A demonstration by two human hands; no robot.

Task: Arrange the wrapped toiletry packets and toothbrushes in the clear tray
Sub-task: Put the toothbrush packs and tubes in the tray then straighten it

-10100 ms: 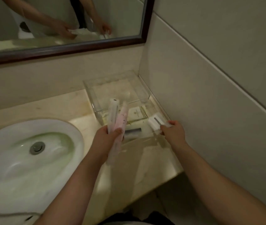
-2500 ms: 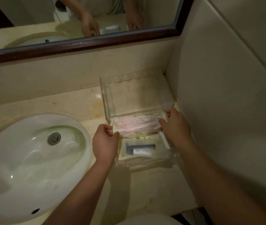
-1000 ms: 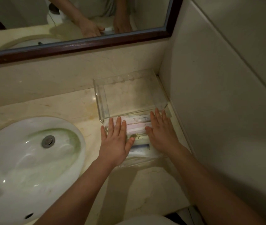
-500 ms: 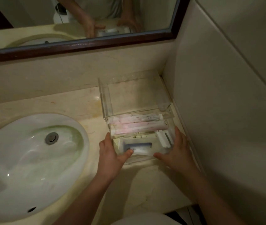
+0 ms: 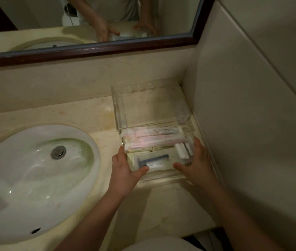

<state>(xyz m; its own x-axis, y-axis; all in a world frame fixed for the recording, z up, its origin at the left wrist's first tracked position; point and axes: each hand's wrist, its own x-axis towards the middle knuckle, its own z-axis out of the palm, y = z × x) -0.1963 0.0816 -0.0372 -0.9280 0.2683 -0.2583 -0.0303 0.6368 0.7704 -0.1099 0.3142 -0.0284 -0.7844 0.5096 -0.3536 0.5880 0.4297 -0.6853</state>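
A clear plastic tray [image 5: 163,175] sits on the counter in the right corner. Inside it, two wrapped pink toothbrushes [image 5: 154,140] lie crosswise at the back, a wrapped packet with a dark blue item [image 5: 153,160] lies in front, and a small white packet [image 5: 184,150] rests at the right. My left hand [image 5: 125,169] grips the tray's left side, thumb on the front wall. My right hand [image 5: 196,163] grips its right side.
A taller clear box [image 5: 118,109] stands open behind the tray against the backsplash. A white oval sink [image 5: 26,178] fills the left. The wall [image 5: 243,124] runs close along the right. A dark-framed mirror [image 5: 89,49] hangs above. The counter's front edge is near my body.
My hands lay flat on the toothbrushes a second ago; they have moved to the tray's two sides and hold it. The items inside stay put.
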